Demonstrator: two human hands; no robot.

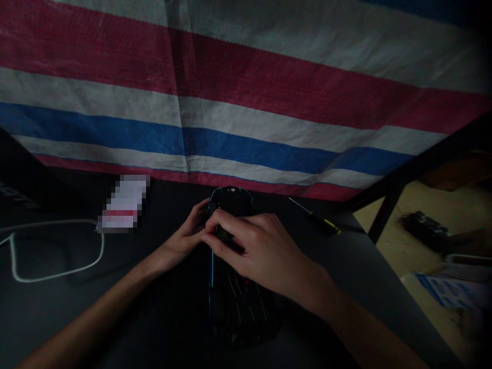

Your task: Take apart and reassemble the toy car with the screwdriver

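Observation:
A long black device with blue edges, like a small model car or chassis, lies on the dark table in front of me. Its far end is rounded, and thin light lines, perhaps wires, run along its near part. My left hand is closed around its left side near the far end, with the fingertips partly hidden. Over the middle of it, my right hand has thumb and fingers bent together in a pinch. Something dark shows between them, too dim to name.
A screwdriver with a black and yellow handle lies to the right. At the left are a blurred-out phone-like rectangle and a white cable. A striped red, white and blue sheet hangs behind the table. Clutter lies beyond the right edge.

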